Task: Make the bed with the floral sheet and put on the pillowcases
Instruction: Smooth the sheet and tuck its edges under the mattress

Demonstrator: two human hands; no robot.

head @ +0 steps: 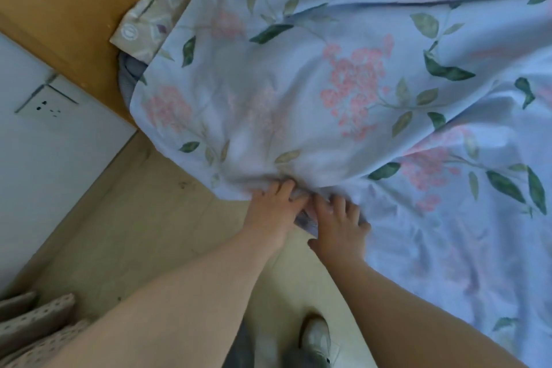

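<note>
The pale blue cotton sheet with pink flowers and green leaves (343, 84) is spread over the bed, its bunched edge gripped by the left hand (273, 206) and right hand (340, 224), close together. A beige patterned pillow (155, 15) is seen beside the wooden headboard (65, 9).

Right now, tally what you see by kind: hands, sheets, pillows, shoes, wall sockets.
Hands: 2, the left hand and the right hand
Floral sheet: 1
Pillow: 1
Shoe: 1
Wall socket: 1
Total: 6
</note>
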